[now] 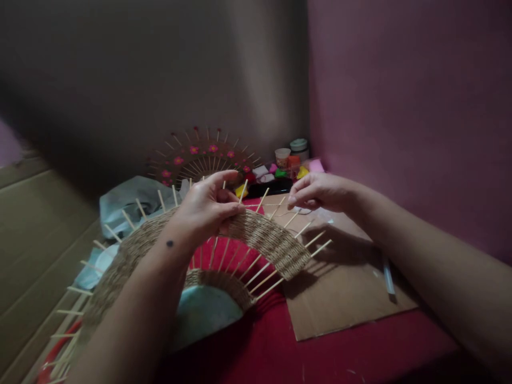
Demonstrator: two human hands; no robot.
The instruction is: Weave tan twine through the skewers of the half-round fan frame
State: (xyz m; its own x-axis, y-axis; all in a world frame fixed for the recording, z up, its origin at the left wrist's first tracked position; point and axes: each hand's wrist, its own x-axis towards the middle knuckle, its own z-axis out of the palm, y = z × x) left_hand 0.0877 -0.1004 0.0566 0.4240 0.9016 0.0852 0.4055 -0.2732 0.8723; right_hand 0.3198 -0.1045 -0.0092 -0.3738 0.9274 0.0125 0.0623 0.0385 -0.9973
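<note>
Two tan woven bands (280, 248) arch across stick-ribbed fan (246, 224) overlapping left edge of cardboard (340, 309). I see left hand (208, 201) pinching outer band, right hand (314, 191) pinching twine (260, 205).

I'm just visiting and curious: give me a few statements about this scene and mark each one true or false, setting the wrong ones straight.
1. The left hand is at the edge of the woven piece. True.
2. The cardboard lies on a red surface. True.
3. The right hand lies flat on the cardboard. False: it is raised, pinching a thin strand.
4. The flowers at the back are blue. False: they are pink.
5. A cup stands near a lidded container. True.
</note>
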